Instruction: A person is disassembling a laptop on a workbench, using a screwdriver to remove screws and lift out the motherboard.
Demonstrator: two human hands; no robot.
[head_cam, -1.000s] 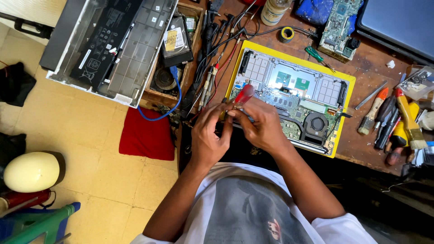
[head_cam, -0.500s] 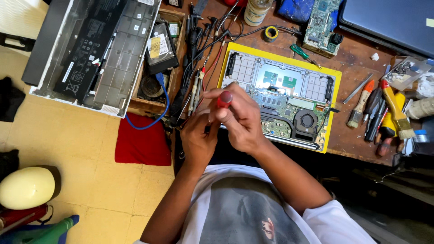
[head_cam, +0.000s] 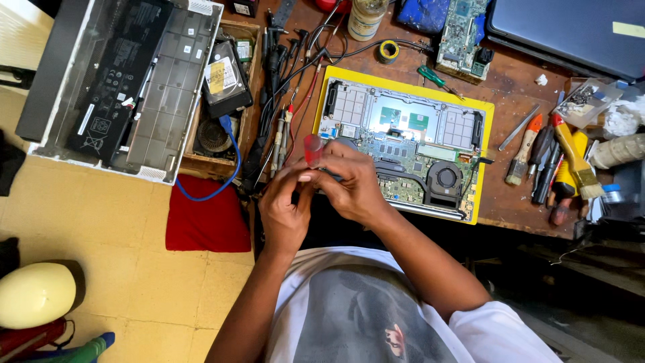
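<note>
An opened laptop [head_cam: 403, 144] lies on a yellow mat [head_cam: 485, 161] on the wooden bench, its circuit board and fan exposed. In front of its near left corner my right hand [head_cam: 353, 185] grips a red-handled screwdriver [head_cam: 312, 149], with the handle sticking up to the left. My left hand [head_cam: 285, 205] is beside it, fingertips pinched against the tool near the right hand's fingers. The screwdriver's tip is hidden behind my fingers.
A laptop bottom case with a black battery [head_cam: 124, 84] rests at left beside a wooden box [head_cam: 225, 94] holding a hard drive. Brushes and screwdrivers [head_cam: 551, 161] lie at right. A closed laptop [head_cam: 571, 33], loose circuit board [head_cam: 460, 30], tape roll [head_cam: 388, 51] and cables sit behind. Red cloth [head_cam: 208, 218] lies on the floor.
Both hands stay together at the laptop's near left corner. The red handle has swung from pointing up-right to upright-left between my fingers. The camera view has shifted slightly.
</note>
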